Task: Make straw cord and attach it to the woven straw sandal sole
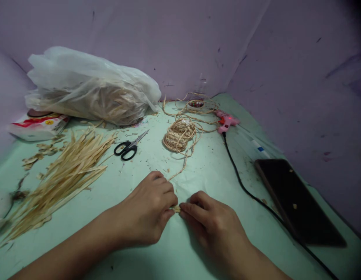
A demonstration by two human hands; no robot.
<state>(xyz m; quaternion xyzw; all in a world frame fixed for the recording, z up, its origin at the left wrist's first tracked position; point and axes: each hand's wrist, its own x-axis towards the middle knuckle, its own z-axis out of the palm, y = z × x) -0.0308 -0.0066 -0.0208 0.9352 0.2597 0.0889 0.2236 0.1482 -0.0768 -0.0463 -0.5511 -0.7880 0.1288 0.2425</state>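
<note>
Between my two hands is a small piece of braided straw cord [176, 209], mostly covered by the fingertips. My left hand [155, 204] pinches its left end, fingers curled. From the right, my right hand [211, 221] grips the other end between thumb and fingers. A thin length of the cord runs from behind my left hand up to a coiled bundle of braided cord [179, 136]. Loose loops of cord trail from the bundle toward the back wall. Dry straw strips [66, 171] lie in a pile to the left.
Black-handled scissors [129, 147] lie open beside the straw. A pink glue gun [226, 121] with a black cable [241, 181] and a dark phone [297, 202] are on the right. At the back left, a white plastic bag [93, 85] leans near a white-and-red packet [40, 126].
</note>
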